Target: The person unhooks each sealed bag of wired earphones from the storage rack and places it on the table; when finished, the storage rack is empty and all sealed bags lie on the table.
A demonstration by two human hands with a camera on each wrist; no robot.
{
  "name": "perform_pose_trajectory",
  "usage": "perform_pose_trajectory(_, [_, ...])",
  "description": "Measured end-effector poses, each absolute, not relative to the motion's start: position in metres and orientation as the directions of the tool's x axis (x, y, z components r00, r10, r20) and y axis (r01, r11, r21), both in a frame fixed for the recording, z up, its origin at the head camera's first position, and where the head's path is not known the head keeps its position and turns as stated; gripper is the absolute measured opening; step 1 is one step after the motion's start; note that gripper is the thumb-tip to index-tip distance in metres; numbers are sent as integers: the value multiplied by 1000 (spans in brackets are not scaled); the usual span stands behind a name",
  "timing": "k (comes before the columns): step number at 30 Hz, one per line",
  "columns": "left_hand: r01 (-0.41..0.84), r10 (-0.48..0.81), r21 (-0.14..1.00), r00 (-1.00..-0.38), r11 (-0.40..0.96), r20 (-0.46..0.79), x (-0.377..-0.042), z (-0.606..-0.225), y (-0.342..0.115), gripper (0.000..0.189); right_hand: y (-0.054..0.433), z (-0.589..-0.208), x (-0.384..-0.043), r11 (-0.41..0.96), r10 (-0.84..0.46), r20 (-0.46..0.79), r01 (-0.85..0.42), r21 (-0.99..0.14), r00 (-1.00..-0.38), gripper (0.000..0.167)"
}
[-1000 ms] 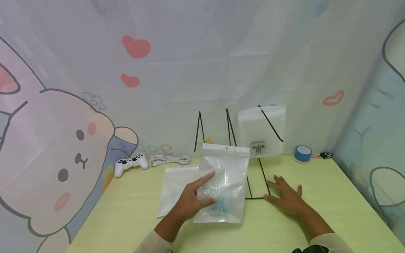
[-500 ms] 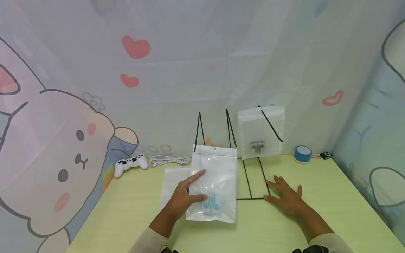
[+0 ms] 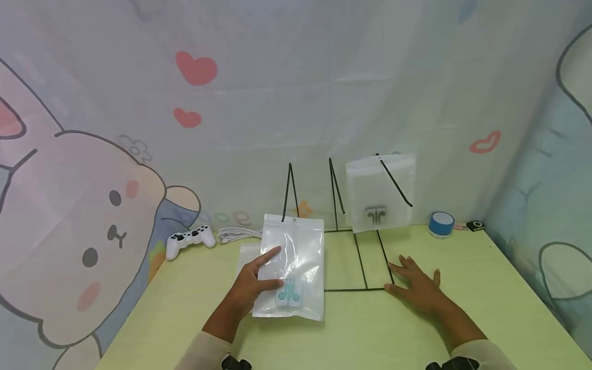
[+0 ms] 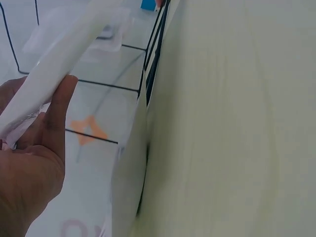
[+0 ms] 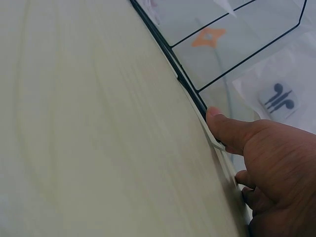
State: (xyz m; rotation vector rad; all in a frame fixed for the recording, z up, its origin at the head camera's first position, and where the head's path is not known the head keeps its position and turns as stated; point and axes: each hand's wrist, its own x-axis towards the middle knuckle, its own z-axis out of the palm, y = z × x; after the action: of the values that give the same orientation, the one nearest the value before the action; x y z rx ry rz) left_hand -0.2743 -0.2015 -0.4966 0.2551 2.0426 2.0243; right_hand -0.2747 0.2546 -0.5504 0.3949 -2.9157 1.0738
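1. Left hand (image 3: pixel 250 285) — pinching a white bag (image 3: pixel 300 252) of teal earphones (image 3: pixel 289 292) by its left side, top edge near the left prong (image 3: pixel 287 192) of the wire rack (image 3: pixel 353 290).
2. Right hand (image 3: pixel 418 288) — fingers spread, thumb touching the rack's base.
3. Second bag (image 3: pixel 367 185) hangs on the right prong (image 3: pixel 396 183).

Second white pouch (image 3: pixel 246 253) was mostly hidden by earphone pouch (image 3: pixel 302 246), black rack (image 3: pixel 361 261) had its lower left covered, perhaps the blue tub (image 4: pixel 147 5) was cut off atop left wrist view, small black object (image 3: pixel 475 225) too tiny to tell
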Motion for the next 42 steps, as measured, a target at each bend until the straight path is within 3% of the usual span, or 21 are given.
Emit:
perform_pose_trajectory(10, [-70, 186, 996, -979, 56, -79, -287, -504, -235, 92, 256, -553, -275, 728, -235, 105, -247, -639, -966, 74])
perform_pose_trajectory(19, [-140, 160, 990, -977, 13, -141, -291, -507, -268, 91, 255, -550, -273, 722, -235, 105, -246, -647, -966, 74])
perform_pose_trajectory(34, [-134, 248, 991, -959, 23, -135, -295, -516, -325, 87, 256, -551, -274, 726, -233, 106, -246, -642, -967, 74])
perform_pose_trajectory(42, [-141, 226, 990, -963, 28, -143, -293, -522, -351, 83, 257, -553, -275, 729, -232, 104, -244, -640, -967, 74])
